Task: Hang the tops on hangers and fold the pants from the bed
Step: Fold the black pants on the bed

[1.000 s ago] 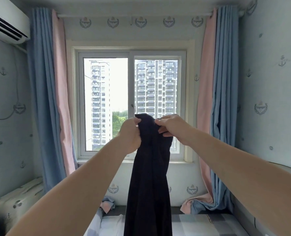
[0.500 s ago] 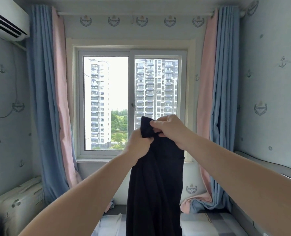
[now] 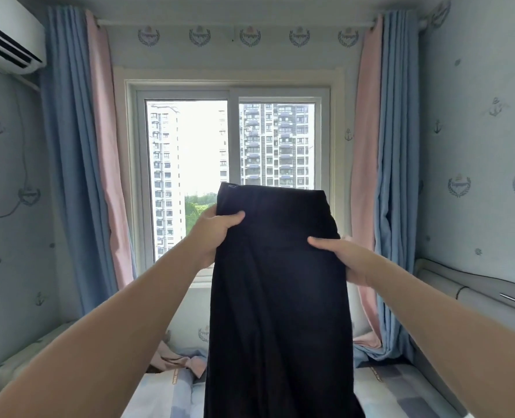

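Up before the window (image 3: 233,140), the dark pants (image 3: 277,297) hang above the bed (image 3: 165,396), left hand (image 3: 217,229) and right hand (image 3: 343,257) each pinching a side below the waistband; that loose upper edge could flop over, I'd guess, and spoil the fold

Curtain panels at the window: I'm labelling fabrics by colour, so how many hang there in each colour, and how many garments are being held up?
Blue curtain panels: 2
Pink curtain panels: 2
Dark garment, gripped by the left hand and the right hand: 1
Total: 5
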